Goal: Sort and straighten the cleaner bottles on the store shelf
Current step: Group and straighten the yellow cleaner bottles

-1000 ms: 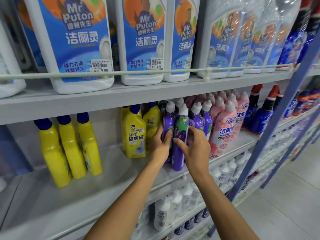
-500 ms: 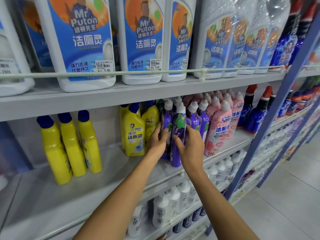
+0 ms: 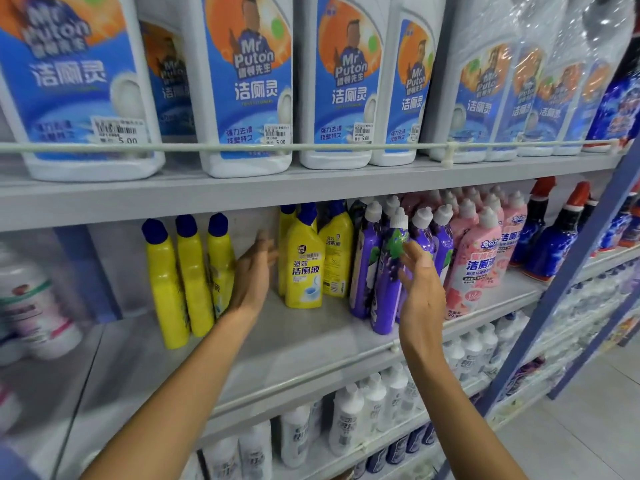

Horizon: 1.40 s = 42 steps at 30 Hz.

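Observation:
On the middle shelf (image 3: 311,337) stand purple cleaner bottles (image 3: 388,271) with white caps, the front one leaning slightly. My right hand (image 3: 420,289) is in front of them with fingers spread, fingertips at the front purple bottle, holding nothing. My left hand (image 3: 251,275) is open in the gap between three yellow bottles (image 3: 188,278) with blue caps turned back-out and a group of labelled yellow bottles (image 3: 306,261). Pink bottles (image 3: 478,258) stand to the right of the purple ones.
Large white Mr Puton jugs (image 3: 249,84) fill the top shelf behind a white rail (image 3: 311,146). Dark blue spray bottles (image 3: 557,240) stand at the right by a blue upright post (image 3: 568,289). White bottles (image 3: 374,407) line the lower shelf. A white tub (image 3: 31,306) sits far left.
Both hands have let go of the purple bottles. My left hand has moved left into the gap beside the yellow bottles; my right hand has drawn back and opened. The view shifted left.

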### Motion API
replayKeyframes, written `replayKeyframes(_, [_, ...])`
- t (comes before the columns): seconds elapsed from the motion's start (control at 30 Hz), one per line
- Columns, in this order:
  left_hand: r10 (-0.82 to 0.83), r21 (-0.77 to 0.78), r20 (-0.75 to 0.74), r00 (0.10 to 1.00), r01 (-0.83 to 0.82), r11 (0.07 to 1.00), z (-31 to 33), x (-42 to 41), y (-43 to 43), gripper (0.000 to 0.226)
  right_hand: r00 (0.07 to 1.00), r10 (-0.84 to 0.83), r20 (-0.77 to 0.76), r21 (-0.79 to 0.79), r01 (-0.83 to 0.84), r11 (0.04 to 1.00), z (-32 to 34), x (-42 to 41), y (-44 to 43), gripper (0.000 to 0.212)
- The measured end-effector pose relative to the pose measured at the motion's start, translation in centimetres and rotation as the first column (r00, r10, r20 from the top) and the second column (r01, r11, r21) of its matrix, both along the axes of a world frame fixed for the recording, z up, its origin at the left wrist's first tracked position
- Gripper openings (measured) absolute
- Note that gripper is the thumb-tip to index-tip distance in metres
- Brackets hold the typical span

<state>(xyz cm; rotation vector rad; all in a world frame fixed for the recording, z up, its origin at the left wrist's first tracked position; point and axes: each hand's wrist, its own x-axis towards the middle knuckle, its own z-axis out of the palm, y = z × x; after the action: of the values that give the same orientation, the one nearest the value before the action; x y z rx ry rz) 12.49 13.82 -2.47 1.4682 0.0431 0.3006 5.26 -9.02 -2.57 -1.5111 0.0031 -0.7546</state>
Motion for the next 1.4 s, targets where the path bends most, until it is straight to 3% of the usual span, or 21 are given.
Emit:
replayKeyframes(0.1, [0.063, -0.015, 0.021, 0.998, -0.063, 0.998, 0.4, 0.6, 1.3, 0.053, 0.989, 0.148, -0.005, 0.047, -0.148, 0.988, 1.7, 1.1, 2.2, 0.08])
replayKeyframes(0.17, [0.057, 0.024, 0.021, 0.998, -0.058, 0.998, 0.3, 1.1, 1.3, 0.06, 0.981, 0.188, -0.047, 0.005, -0.188, 0.982, 2.9, 2.9, 3.6, 0.071])
replayKeyframes(0.23, [0.04, 0.077, 0.009, 0.999, -0.041, 0.996, 0.1, 1.8, 0.7, 0.064, 0.982, 0.162, -0.097, -0.092, -0.171, 0.981, 3.5, 5.4, 4.7, 0.056])
replayKeyframes(0.3, [0.022, 0.112, 0.013, 1.0, -0.024, 0.993, 0.1, 2.4, -0.2, 0.046, 0.989, 0.107, -0.1, -0.242, -0.128, 0.962, 4.1, 8.0, 5.6, 0.049])
replayKeyframes(0.37, [0.004, 0.148, 0.031, 1.0, -0.008, 0.989, -0.1, 3.4, -1.2, 0.034, 0.994, 0.067, -0.082, -0.351, -0.092, 0.932, 4.5, 11.0, 6.2, 0.053])
replayKeyframes(0.47, [0.012, 0.244, 0.032, 0.999, -0.02, 0.97, -1.8, 5.8, -1.7, 0.045, 0.992, -0.029, -0.124, -0.495, -0.036, 0.868, 4.7, 15.4, 6.8, 0.057])
replayKeyframes(0.53, [0.057, 0.325, 0.019, 0.998, -0.06, 0.944, -2.9, 7.2, -1.5, 0.052, 0.977, -0.13, -0.17, -0.617, -0.003, 0.787, 4.7, 17.0, 7.2, 0.056])
replayKeyframes(0.63, [0.078, 0.391, 0.013, 0.997, -0.077, 0.917, -2.8, 7.4, -1.5, 0.058, 0.944, -0.3, -0.137, -0.842, 0.048, 0.537, 4.2, 17.8, 7.8, 0.049])
replayKeyframes(0.67, [0.072, 0.386, 0.023, 0.997, -0.075, 0.919, -2.8, 7.2, -1.6, 0.057, 0.937, -0.33, -0.119, -0.859, 0.07, 0.508, 4.2, 17.8, 7.8, 0.052])
replayKeyframes(0.7, [0.061, 0.379, 0.036, 0.997, -0.071, 0.923, -2.9, 7.0, -1.7, 0.053, 0.935, -0.337, -0.113, -0.848, 0.086, 0.523, 4.1, 17.7, 7.7, 0.053])
replayKeyframes(0.83, [0.069, 0.344, 0.15, 0.986, -0.118, 0.932, -3.4, 5.1, -1.8, 0.042, 0.961, -0.184, -0.206, -0.633, 0.013, 0.774, 2.6, 16.4, 7.4, 0.046])
replayKeyframes(0.9, [0.048, 0.331, 0.172, 0.984, -0.103, 0.938, -3.3, 3.8, -1.4, 0.041, 0.97, -0.138, -0.2, -0.545, 0.007, 0.838, 1.4, 15.4, 7.5, 0.041])
replayKeyframes(1.17, [0.193, 0.336, 0.179, 0.965, -0.244, 0.91, -3.7, -3.7, 3.5, 0.035, 0.979, -0.174, -0.109, -0.652, 0.062, 0.756, 0.7, 11.7, 8.2, 0.044])
replayKeyframes(1.4, [0.46, 0.336, 0.216, 0.861, -0.508, 0.793, -4.2, -10.2, 9.2, 0.044, 0.993, 0.031, -0.113, -0.393, -0.073, 0.917, 0.0, 9.6, 13.2, 0.044])
